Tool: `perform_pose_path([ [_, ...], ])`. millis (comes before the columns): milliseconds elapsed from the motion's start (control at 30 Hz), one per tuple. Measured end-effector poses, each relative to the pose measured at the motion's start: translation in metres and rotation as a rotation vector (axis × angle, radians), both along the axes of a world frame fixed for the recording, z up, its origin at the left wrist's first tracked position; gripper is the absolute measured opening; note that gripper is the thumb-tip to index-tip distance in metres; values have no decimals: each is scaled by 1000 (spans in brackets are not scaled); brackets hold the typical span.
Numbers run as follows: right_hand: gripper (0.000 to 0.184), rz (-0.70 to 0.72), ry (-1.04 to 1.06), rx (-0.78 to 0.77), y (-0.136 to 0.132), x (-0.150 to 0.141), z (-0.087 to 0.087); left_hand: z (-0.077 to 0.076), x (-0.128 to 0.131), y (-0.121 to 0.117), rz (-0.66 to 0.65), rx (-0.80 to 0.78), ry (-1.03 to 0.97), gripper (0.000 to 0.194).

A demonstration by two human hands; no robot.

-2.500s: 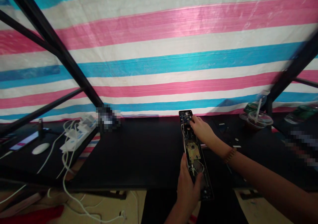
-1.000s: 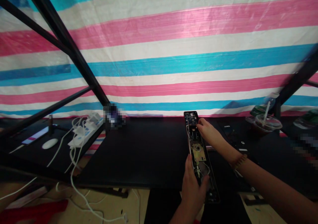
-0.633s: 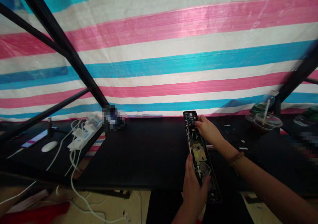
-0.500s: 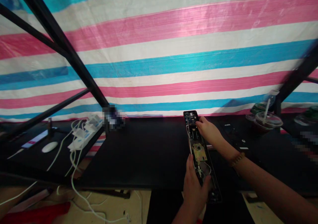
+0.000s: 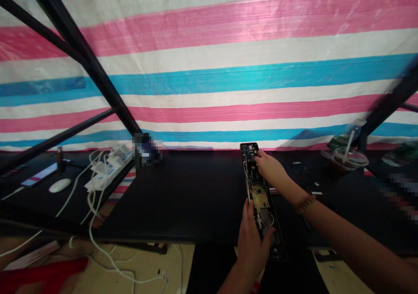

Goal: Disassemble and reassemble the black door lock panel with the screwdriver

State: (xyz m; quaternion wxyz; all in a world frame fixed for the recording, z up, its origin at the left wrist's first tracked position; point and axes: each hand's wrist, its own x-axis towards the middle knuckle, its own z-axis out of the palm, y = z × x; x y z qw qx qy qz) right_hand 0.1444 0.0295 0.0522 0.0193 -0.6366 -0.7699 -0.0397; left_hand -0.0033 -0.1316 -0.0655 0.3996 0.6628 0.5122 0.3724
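A long black electronic door lock panel (image 5: 261, 197), with its inside exposed, lies over the table's front edge. It shows a circuit board (image 5: 250, 152) at the far end, a brass-coloured plate in the middle and white wires along its left side. My left hand (image 5: 251, 237) is wrapped round the near part of the panel, thumb on the right side and fingers on the left. At the board's right edge, my right hand (image 5: 271, 168) has its fingers pinched together; whatever is between the fingertips is hidden.
On the black table (image 5: 192, 189) several small parts (image 5: 316, 184) lie right of the panel. A lidded plastic cup (image 5: 350, 159) with a straw stands at the back right. Leftward are a power strip (image 5: 106, 174) with white cables, a white mouse (image 5: 60, 185) and a phone (image 5: 39, 175).
The view has shifted slightly, so the table's things sit a little further left and higher. Both hands keep about the same places on the lock panel.
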Motion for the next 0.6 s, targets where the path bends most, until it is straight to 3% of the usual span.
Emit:
perform_pose_path([
  [300,22,8,-3,1,2,2,3,5,0,0,0,-13,-10,81],
  [600,21,12,96,67,0,4,-6,1,-4,-1,-16,18,-7,80],
])
